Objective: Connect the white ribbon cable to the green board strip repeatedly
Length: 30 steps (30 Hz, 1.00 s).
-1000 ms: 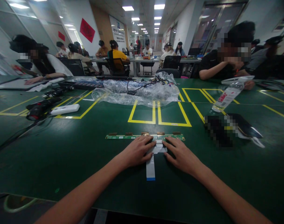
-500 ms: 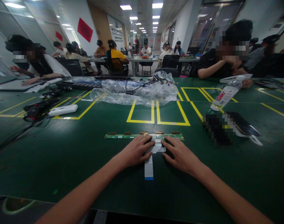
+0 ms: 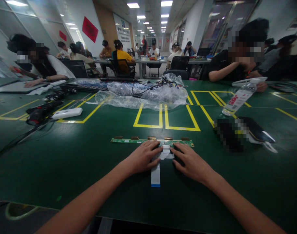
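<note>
A long thin green circuit board with copper-coloured tabs along its far edge lies across the table in front of me. From a white connector at its near side, a white flat ribbon cable runs down toward me, folded near the connector, with a blue end. My left hand rests over the board and cable, thumb and forefinger on the cable beside the connector; it covers part of both. My right hand has its fingers apart, fingertips at the board and right of the connector, thumb beside the cable's fold.
Clear plastic wrap with black cables lies beyond the board. A water bottle and a dark phone are at right. At left are a white handheld device and a black cabled item. People sit across the table.
The view has shifted slightly, so the scene sits a little to the right. Both hands stay in nearly the same place at the board and cable.
</note>
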Each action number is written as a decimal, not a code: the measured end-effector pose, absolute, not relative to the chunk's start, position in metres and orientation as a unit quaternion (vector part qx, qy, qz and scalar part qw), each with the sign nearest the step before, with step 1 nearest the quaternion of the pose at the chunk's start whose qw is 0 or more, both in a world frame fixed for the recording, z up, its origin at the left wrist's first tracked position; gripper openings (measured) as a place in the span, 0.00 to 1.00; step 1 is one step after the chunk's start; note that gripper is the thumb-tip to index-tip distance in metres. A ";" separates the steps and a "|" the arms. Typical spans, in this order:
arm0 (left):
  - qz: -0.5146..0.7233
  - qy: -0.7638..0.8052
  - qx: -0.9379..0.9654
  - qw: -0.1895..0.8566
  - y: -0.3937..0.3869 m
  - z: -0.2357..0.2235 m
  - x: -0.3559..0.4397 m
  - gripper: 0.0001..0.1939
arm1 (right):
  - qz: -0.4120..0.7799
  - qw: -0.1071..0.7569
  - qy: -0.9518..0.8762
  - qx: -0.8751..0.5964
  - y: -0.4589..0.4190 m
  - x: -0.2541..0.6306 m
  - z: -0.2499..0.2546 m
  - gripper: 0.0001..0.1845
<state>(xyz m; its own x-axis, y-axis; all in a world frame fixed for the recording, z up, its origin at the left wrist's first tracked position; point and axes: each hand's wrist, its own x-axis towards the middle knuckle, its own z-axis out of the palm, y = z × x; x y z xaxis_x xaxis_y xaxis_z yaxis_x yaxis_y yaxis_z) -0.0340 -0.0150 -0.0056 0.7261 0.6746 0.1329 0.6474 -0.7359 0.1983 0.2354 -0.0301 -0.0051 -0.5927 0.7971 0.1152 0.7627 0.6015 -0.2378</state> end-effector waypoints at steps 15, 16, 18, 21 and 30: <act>0.087 0.363 0.925 0.071 -0.016 -0.005 -0.033 0.29 | 0.071 0.119 -0.887 -0.441 -0.030 0.237 -0.007 0.28; 0.088 0.363 0.925 0.072 -0.016 -0.005 -0.033 0.29 | 0.073 0.126 -0.886 -0.439 -0.030 0.237 -0.008 0.27; 0.092 0.362 0.925 0.075 -0.015 -0.004 -0.032 0.29 | 0.077 0.136 -0.885 -0.438 -0.029 0.238 -0.008 0.27; 0.099 0.362 0.923 0.080 -0.015 -0.002 -0.032 0.25 | 0.086 0.140 -0.882 -0.441 -0.028 0.240 -0.008 0.28; 0.111 0.392 0.910 0.070 -0.015 0.006 -0.038 0.17 | 0.119 0.141 -0.887 -0.424 -0.024 0.246 -0.010 0.26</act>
<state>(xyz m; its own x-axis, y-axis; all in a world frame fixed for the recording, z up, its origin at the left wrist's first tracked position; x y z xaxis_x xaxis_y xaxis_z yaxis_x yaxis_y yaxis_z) -0.0384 -0.0148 0.0057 0.6674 0.7299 0.1478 0.6989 -0.6824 0.2140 0.2455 -0.0241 -0.0097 -0.6011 0.7852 0.1486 0.7184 0.6124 -0.3300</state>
